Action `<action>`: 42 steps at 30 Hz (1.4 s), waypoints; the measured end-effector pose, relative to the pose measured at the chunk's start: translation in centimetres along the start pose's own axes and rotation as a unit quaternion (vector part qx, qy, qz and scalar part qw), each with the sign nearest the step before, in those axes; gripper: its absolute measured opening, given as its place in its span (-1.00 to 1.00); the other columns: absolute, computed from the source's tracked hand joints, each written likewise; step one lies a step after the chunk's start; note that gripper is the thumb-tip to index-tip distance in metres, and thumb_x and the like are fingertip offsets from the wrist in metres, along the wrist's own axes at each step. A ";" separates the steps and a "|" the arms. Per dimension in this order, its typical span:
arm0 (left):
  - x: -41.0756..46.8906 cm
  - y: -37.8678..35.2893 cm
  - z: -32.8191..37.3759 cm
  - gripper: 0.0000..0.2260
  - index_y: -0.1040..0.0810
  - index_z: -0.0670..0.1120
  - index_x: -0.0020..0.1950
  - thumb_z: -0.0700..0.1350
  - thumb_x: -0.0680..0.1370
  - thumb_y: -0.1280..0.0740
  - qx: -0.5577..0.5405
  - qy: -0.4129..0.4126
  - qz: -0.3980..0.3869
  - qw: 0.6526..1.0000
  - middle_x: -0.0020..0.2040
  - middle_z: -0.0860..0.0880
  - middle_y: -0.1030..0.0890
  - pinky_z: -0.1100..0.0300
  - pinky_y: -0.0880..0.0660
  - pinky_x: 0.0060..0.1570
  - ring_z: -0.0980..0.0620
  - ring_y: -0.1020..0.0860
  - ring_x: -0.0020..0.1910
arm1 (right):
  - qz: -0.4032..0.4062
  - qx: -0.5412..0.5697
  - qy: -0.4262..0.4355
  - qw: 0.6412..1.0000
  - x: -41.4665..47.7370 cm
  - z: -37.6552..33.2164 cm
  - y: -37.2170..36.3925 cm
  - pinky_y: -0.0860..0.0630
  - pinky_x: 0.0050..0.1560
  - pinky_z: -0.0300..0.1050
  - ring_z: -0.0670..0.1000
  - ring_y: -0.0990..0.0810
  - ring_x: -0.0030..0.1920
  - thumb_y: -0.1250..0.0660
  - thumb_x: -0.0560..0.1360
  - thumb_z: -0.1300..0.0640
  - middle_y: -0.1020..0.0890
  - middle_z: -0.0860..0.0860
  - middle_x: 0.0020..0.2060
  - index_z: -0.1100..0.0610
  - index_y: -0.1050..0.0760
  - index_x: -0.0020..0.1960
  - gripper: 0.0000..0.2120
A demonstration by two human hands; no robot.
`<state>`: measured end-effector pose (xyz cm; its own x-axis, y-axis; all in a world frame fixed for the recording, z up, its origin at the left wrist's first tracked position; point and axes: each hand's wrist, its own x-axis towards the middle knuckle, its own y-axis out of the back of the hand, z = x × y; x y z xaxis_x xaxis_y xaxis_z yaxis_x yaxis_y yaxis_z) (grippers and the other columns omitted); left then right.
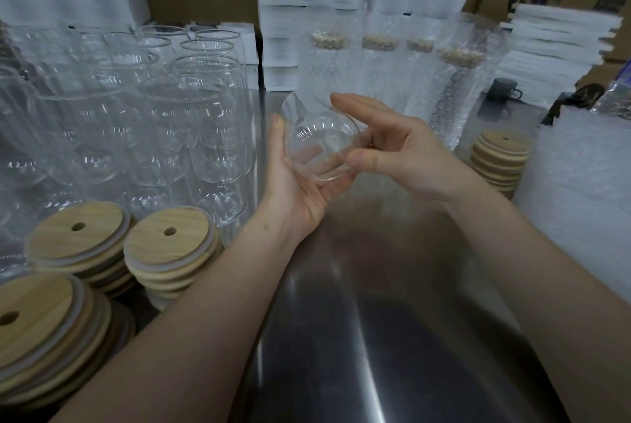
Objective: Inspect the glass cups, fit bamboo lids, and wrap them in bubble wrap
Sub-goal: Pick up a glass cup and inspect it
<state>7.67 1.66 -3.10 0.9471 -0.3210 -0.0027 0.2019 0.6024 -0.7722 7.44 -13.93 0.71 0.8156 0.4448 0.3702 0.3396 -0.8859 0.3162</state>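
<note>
Head view: the glass cup (321, 146) is held up above the steel counter (375, 337), just past the middle of the picture, lying on its side. Its long axis runs from 6 to 12 o'clock, and its open mouth seems to face back at the wearer. The left hand (293, 180) cradles it from 8 o'clock, palm up, with its fingers (319, 166) curled beneath the glass and the thumb against the 9 o'clock wall. The right hand (406, 153) comes in from 3 o'clock, thumb on the near rim and forefinger reaching over the top, so both hands grip the cup.

This looks like the inspection step, with no lid on yet. Lids lie both ways from the cup. One lid stack (170, 241) sits at 7 o'clock, nearer the left hand. Another lid stack (500, 158) sits at 3 o'clock, nearer the right hand and the closer reach. I judge that one hand must let go while the other turns the mouth upward.

Bare cups (191, 108) crowd 9 o'clock, wrapped cups (379, 81) stand at 12 and the bubble wrap (580, 190) is piled at 3
</note>
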 end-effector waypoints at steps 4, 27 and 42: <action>0.2 -0.1 -0.1 -0.11 -0.34 -0.35 0.42 0.44 0.51 -0.04 -0.031 0.017 0.005 0.999 0.20 -0.36 -0.58 0.15 -0.63 -0.29 -0.25 -0.63 0.05 | 0.000 -0.060 -0.002 0.998 0.0 0.0 -0.4 -0.56 0.18 0.18 0.25 -0.52 -0.06 -0.51 0.34 0.25 -0.37 -0.05 0.45 -0.12 -0.39 0.38 -0.31; 0.8 -0.2 -1.3 -0.30 -0.62 -0.13 0.18 0.35 0.61 0.09 0.059 0.006 -0.052 0.997 0.09 -0.17 -0.68 0.08 -0.63 -0.07 -0.07 -0.66 0.08 | 0.229 -0.267 0.090 0.932 -0.2 0.9 -2.8 -0.37 -0.11 -0.35 -0.30 -0.45 -0.13 -0.24 0.44 -0.27 -0.46 -0.12 0.07 0.14 -0.42 0.18 -0.46; 1.1 -0.8 -1.1 -0.66 -0.42 0.08 0.24 0.24 0.58 -0.23 0.160 -0.113 0.123 0.973 0.13 -0.19 -0.64 -0.06 -0.64 -0.18 -0.18 -0.68 -0.14 | 0.387 -0.468 0.084 0.790 -0.3 1.1 0.0 -0.40 0.11 0.01 0.17 -0.57 0.10 -0.20 0.55 0.25 -0.62 0.17 0.08 0.28 -0.55 0.19 -0.72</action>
<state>8.24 0.04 -3.13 0.9999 0.0094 0.0052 -0.0052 0.8488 -0.5287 7.74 -14.23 -0.33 0.5085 -0.1017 0.8550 -0.7901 -0.4500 0.4163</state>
